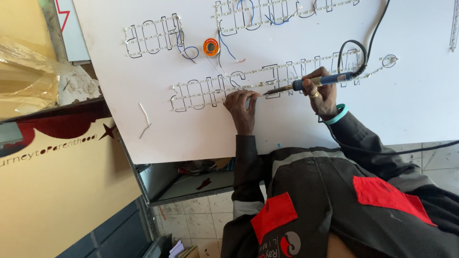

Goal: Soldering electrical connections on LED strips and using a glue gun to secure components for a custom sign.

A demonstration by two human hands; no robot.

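From the head camera, a large white sign board (296, 129) lies flat, carrying outlined letter shapes lined with pale LED strips (215, 93). A small orange solder spool (211, 47) sits on the board above the strips, with blue wires (184, 48) looping just beside it. To the left, a tan panel (57, 191) with cut-out lettering and a dark red star shape leans below crumpled clear plastic wrap (28, 81).

The left hand (241, 105) rests on the board, fingertips drawn together and pressing on the LED strip, perhaps pinching a thin wire, though that is too small to tell. The right hand (322, 95) is closed around a blue-handled soldering iron (311, 82), its tip meeting the strip just beside the left fingertips.
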